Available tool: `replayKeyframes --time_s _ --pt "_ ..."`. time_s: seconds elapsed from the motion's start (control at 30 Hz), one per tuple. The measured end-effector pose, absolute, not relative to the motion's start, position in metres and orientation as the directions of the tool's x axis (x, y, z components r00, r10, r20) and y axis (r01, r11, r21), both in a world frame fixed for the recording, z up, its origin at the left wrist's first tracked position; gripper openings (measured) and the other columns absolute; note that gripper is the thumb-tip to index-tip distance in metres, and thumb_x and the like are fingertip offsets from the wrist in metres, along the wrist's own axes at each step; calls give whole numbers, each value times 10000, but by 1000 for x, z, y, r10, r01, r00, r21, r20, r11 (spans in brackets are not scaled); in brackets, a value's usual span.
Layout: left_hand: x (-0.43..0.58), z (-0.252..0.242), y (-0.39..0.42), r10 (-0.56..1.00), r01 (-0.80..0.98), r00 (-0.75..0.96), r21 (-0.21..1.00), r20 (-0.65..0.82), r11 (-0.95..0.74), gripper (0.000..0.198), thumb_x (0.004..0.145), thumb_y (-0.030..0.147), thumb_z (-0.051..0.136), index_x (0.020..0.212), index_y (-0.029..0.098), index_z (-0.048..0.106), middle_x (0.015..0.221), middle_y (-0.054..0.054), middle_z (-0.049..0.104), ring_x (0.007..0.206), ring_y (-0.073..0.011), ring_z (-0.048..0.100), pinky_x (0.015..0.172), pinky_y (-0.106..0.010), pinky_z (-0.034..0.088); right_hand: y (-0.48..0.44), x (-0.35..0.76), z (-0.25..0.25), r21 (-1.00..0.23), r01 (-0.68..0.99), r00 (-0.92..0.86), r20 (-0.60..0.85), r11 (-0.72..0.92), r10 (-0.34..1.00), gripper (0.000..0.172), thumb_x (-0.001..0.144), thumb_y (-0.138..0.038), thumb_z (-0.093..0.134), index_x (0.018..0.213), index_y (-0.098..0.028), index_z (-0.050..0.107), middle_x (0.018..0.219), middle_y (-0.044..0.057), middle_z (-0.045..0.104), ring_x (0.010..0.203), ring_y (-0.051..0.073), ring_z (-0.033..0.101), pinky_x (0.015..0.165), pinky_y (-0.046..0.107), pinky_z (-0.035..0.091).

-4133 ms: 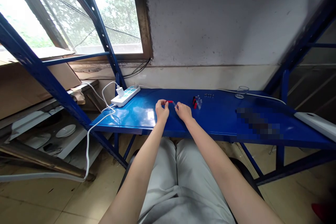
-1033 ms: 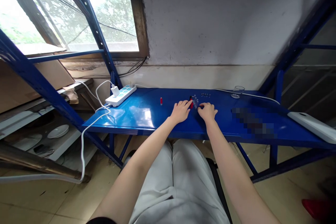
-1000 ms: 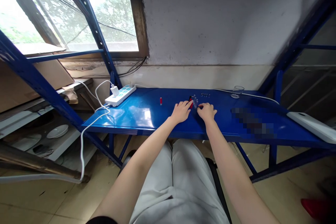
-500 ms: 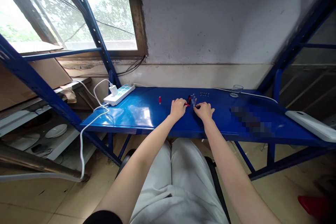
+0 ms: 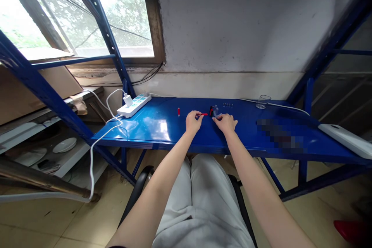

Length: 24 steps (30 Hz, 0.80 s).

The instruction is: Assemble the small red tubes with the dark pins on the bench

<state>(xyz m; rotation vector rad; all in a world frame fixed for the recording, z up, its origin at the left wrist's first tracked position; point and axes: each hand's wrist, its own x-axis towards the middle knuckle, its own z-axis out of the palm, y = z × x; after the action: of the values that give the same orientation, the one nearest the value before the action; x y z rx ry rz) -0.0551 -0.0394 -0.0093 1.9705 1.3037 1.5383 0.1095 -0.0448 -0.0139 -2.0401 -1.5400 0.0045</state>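
Observation:
On the blue table (image 5: pixel 151 133), my left hand (image 5: pixel 193 122) is closed on a thin red object (image 5: pixel 204 114) that points to the right. My right hand (image 5: pixel 225 122) pinches a small clear piece (image 5: pixel 217 116) a little to the right of it. Just behind the fingertips stand a small black and red object (image 5: pixel 211 111) and some clear pieces (image 5: pixel 216 110). A small red cylinder (image 5: pixel 178 112) stands upright to the left of my left hand.
Several tiny pieces (image 5: pixel 228 105) lie in rows farther back. A clear glass (image 5: pixel 263 102) is at the back right, a white flat object (image 5: pixel 345 139) at the right end. A white power strip (image 5: pixel 134 105) with cables sits at the left.
My left hand has drawn slightly left, away from the black and red object, with the red object in it. A clear piece in my right hand now lies tilted low between its fingers.

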Motion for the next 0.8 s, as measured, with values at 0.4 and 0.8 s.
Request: replayKeyframes --time_s 0.4,0.8 --pt "-57 -9 -40 798 455 0 711 603 -537 99 774 252 563 807 165 596 824 -47 620 718 -134 546 693 -279 470 -47 110 -15 -412 901 292 353 -132 889 350 746 -512 515 910 -203 532 945 71 566 945 257 474 776 410 320" --pt "-59 -13 -37 795 432 -12 720 607 -543 107 777 264 554 807 169 595 817 -40 621 714 -129 548 674 -268 469 -59 103 -10 -265 964 97 346 -2 933 132 806 -287 463 810 -191 553 770 38 618 749 189 560 702 332 333"
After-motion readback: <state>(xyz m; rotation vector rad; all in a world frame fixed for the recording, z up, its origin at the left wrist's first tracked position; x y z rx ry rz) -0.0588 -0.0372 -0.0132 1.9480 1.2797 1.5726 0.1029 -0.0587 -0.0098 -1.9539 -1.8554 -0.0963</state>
